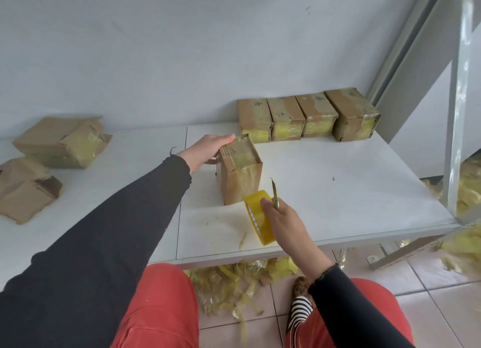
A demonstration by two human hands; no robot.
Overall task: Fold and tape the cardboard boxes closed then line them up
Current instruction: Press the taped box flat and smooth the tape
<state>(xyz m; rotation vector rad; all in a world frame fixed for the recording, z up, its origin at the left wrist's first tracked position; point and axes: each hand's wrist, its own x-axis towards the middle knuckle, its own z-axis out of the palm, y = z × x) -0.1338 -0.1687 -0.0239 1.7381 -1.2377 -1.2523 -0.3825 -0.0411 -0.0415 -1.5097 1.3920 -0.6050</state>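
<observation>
Left hand (208,150) is on the far top edge of the box (240,169), fingers mostly straight along the top, thumb down the side, steadying it mid-table (338,170). Right hand (282,217) has its fingers wrapped round the tape roll (259,217), with a small cutter (275,194) pinched in the same grip — blade pointing up. The roll sits just off the box's near corner, and tape looks to run from it up over the box.

My take for doing this bit well: keep the strip tight and centred on the seam, press the box down so it doesn't skid, then slice close to the cardboard — away from my left fingers.

Four taped boxes (307,117) are already lined up at the back wall. Flat unfolded ones (62,142) wait on the left.
</observation>
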